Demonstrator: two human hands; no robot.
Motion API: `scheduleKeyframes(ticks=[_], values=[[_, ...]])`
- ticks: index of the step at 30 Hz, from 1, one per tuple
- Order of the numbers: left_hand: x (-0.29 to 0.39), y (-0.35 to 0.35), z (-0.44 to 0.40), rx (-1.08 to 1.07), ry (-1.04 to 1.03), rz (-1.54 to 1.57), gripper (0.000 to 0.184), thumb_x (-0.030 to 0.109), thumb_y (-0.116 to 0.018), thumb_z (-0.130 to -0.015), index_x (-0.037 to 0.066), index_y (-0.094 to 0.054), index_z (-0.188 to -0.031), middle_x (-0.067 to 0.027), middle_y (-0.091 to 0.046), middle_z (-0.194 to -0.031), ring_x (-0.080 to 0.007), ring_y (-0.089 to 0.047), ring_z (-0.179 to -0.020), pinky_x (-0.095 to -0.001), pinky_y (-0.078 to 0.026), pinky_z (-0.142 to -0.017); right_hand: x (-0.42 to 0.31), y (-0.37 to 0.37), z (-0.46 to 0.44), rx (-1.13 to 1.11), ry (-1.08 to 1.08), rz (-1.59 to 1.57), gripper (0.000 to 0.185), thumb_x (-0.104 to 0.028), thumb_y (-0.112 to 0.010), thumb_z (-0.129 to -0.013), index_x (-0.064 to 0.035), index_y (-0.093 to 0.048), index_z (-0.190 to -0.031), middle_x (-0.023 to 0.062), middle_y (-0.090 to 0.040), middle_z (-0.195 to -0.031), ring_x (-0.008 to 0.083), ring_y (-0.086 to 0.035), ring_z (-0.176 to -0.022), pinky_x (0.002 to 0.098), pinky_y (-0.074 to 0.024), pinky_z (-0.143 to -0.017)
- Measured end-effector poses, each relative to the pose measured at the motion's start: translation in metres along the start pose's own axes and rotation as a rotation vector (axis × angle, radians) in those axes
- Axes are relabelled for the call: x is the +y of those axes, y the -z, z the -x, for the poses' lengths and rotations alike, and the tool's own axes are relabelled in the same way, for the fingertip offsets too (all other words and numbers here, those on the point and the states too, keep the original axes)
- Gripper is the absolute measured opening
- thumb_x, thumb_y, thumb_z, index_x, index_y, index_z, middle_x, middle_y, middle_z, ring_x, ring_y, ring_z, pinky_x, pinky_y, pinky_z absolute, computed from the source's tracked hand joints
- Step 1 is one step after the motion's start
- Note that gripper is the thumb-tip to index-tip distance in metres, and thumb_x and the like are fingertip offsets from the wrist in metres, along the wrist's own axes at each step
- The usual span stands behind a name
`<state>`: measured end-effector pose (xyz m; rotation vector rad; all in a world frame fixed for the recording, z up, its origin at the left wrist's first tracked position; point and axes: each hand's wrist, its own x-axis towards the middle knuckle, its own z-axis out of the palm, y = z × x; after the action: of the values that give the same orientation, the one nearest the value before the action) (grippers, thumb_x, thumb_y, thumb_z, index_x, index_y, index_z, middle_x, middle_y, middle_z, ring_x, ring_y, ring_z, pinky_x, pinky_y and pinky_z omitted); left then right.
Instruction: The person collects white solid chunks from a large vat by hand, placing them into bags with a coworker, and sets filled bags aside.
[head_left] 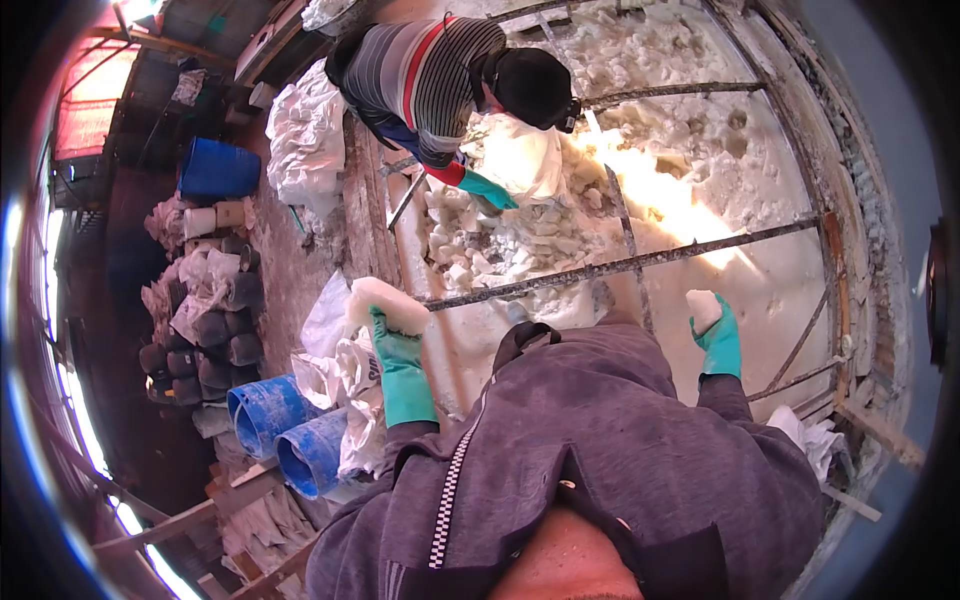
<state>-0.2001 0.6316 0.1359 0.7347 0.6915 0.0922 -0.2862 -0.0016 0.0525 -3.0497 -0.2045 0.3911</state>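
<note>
My left hand [398, 352], in a long green rubber glove, grips a thick white slab [390, 305] with a rough, crusty look. Its fingers are mostly hidden under the slab. My right hand [718, 350], gloved the same way, is closed round a smaller white chunk [704, 309]. Both hands are held out at either side of my body, above a white-coated pit [680, 375]. In front of me lies a heap of broken white lumps [475, 250], crossed by dark metal bars [620, 265].
A co-worker [425, 85] in a striped top bends over the lumps, a green-gloved hand [487, 188] reaching into them. White sacks [308, 140] are stacked behind. Blue barrels [262, 410] and more bags stand at my left. A wooden edge [835, 290] borders the right side.
</note>
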Motion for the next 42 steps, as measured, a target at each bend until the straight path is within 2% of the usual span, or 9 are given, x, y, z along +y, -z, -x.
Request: scheduleKeyframes(ticks=[9, 10, 13, 18, 24, 28, 31, 38, 42], values=[[-0.007, 0.033, -0.045, -0.066, 0.100, 0.043, 0.053, 0.040, -0.068, -0.086, 0.016, -0.053, -0.130, -0.0050, -0.058, -0.125, -0.0270, -0.056, -0.113, -0.0475, -0.045, -0.097, -0.053, -0.013, -0.056, 0.331, 0.097, -0.325, 0.024, -0.025, -0.054, -0.087, -0.0084, -0.056, -0.105, 0.0071, -0.064, -0.097, 0.0261, -0.060, -0.095, 0.0357, -0.0478, -0.086], [-0.006, 0.035, -0.047, -0.070, 0.118, 0.038, 0.052, 0.039, -0.068, -0.086, 0.016, -0.053, -0.130, -0.0049, -0.058, -0.125, -0.0269, -0.056, -0.113, -0.0475, -0.045, -0.097, -0.072, 0.034, -0.070, 0.345, 0.275, -0.191, 0.021, -0.008, -0.060, -0.067, -0.0105, -0.062, -0.088, 0.0100, -0.064, -0.087, 0.0308, -0.060, -0.087, 0.0401, -0.0489, -0.079], [-0.003, 0.028, -0.052, -0.053, 0.140, -0.007, 0.052, 0.034, -0.071, -0.085, 0.015, -0.053, -0.129, -0.0050, -0.058, -0.124, -0.0253, -0.056, -0.113, -0.0458, -0.047, -0.095, -0.115, 0.072, -0.081, 0.475, 0.385, -0.113, 0.019, -0.006, -0.061, -0.063, -0.0101, -0.060, -0.082, 0.0096, -0.062, -0.080, 0.0319, -0.059, -0.080, 0.0413, -0.0489, -0.072], [-0.013, 0.031, -0.074, -0.116, 0.162, -0.105, 0.046, 0.019, -0.071, -0.086, 0.009, -0.053, -0.128, -0.0028, -0.062, -0.117, -0.0184, -0.059, -0.105, -0.0368, -0.049, -0.090, -0.144, 0.080, -0.101, 0.339, 0.390, -0.035, 0.009, -0.006, -0.057, -0.062, -0.0085, -0.053, -0.069, 0.0118, -0.056, -0.072, 0.0335, -0.057, -0.075, 0.0407, -0.0479, -0.068], [-0.041, 0.024, -0.096, -0.166, 0.342, -0.197, 0.043, 0.019, -0.071, -0.086, 0.008, -0.056, -0.125, -0.0037, -0.063, -0.111, -0.0204, -0.062, -0.100, -0.0370, -0.052, -0.084, -0.157, 0.075, -0.107, 0.315, 0.365, 0.011, 0.009, -0.015, -0.051, -0.083, -0.0092, -0.053, -0.089, 0.0085, -0.057, -0.083, 0.0268, -0.057, -0.081, 0.0380, -0.0478, -0.073], [-0.069, -0.002, -0.100, -0.157, 0.384, -0.209, 0.039, 0.017, -0.072, -0.085, 0.005, -0.058, -0.119, -0.0040, -0.065, -0.104, -0.0179, -0.063, -0.093, -0.0338, -0.053, -0.079, -0.130, 0.014, -0.148, 0.358, 0.332, -0.242, 0.011, -0.010, -0.060, -0.067, -0.0101, -0.057, -0.077, 0.0105, -0.057, -0.076, 0.0318, -0.057, -0.079, 0.0402, -0.0473, -0.073], [-0.098, -0.024, -0.107, -0.160, 0.447, -0.243, 0.039, 0.016, -0.072, -0.085, 0.004, -0.058, -0.119, -0.0041, -0.065, -0.105, -0.0176, -0.063, -0.094, -0.0336, -0.053, -0.080, -0.162, 0.050, -0.192, 0.408, 0.405, -0.182, 0.011, -0.008, -0.061, -0.065, -0.0092, -0.057, -0.075, 0.0109, -0.057, -0.074, 0.0332, -0.056, -0.076, 0.0418, -0.0468, -0.072], [-0.211, -0.065, -0.167, -0.262, 0.536, -0.220, 0.041, 0.017, -0.071, -0.086, 0.004, -0.056, -0.122, -0.0038, -0.064, -0.106, -0.0160, -0.062, -0.095, -0.0320, -0.053, -0.081, -0.146, -0.025, -0.284, 0.419, 0.364, -0.214, 0.013, -0.012, -0.060, -0.070, -0.0087, -0.058, -0.082, 0.0111, -0.060, -0.083, 0.0318, -0.057, -0.083, 0.0400, -0.0471, -0.079], [-0.272, -0.071, -0.201, -0.281, 0.603, -0.202, 0.039, 0.018, -0.071, -0.085, 0.004, -0.058, -0.119, -0.0033, -0.064, -0.106, -0.0150, -0.062, -0.095, -0.0314, -0.052, -0.081, -0.137, -0.055, -0.288, 0.186, 0.119, -0.817, 0.016, -0.018, -0.060, -0.075, -0.0106, -0.058, -0.089, 0.0112, -0.060, -0.089, 0.0299, -0.057, -0.088, 0.0388, -0.0462, -0.085]])
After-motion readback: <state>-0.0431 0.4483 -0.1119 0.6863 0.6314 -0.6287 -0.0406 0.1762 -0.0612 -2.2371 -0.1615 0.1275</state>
